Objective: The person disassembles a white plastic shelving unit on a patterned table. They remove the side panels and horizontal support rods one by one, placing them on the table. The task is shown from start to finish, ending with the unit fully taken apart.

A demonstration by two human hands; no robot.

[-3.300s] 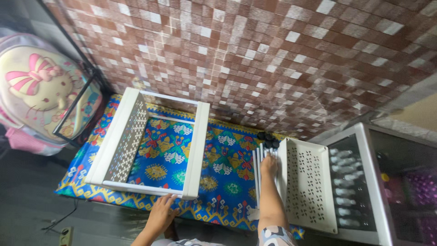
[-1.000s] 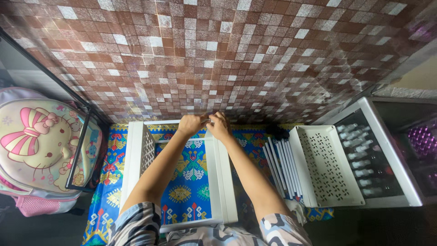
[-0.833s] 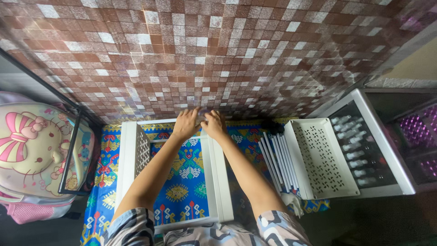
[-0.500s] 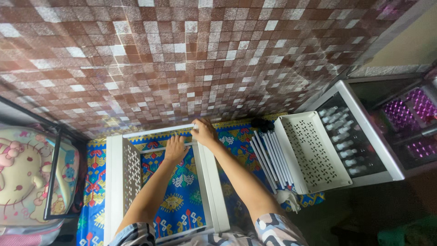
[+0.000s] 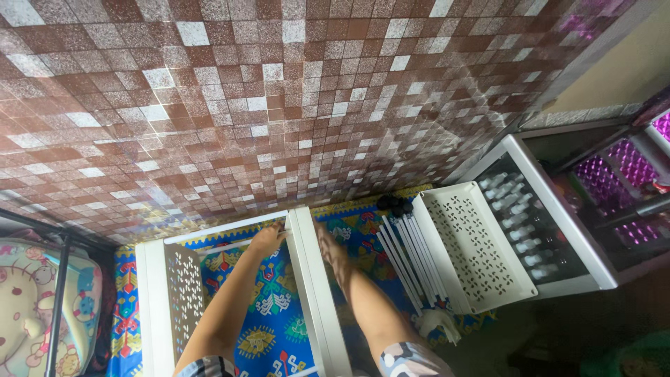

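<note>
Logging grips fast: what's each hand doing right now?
Left hand: closed on the white rod at the shelf frame.
Right hand: flat against that frame, holding nothing.

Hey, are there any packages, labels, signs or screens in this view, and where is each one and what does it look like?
No packages, labels, signs or screens can be made out.
Nearest to one: the backpack at the far left edge, cream with a pink cartoon print.
</note>
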